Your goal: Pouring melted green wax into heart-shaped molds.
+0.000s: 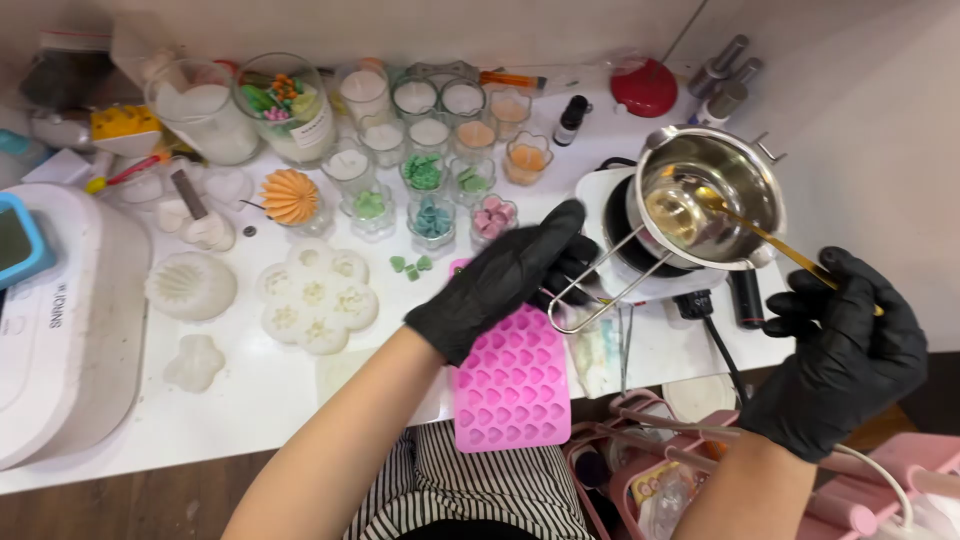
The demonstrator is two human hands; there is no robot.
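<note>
My left hand [500, 285], in a black glove, grips the wire handle of a steel melting pot [735, 165] and tilts it over a small white hot plate [600, 195]. A pool of clear yellowish liquid lies in the pot's low side. My right hand [845, 350], also gloved in black, holds a gold spoon [760, 235] whose bowl dips into that liquid. A pink silicone mould [510, 385] with heart-shaped cavities lies flat on the white table just below my left hand.
Several glass jars of white, green, blue, pink and orange wax stand at the back. White cast shapes [315, 295] lie at the left, beside a white machine [65, 320]. A black cord [725, 345] hangs off the table. A pink rack [660, 470] sits low right.
</note>
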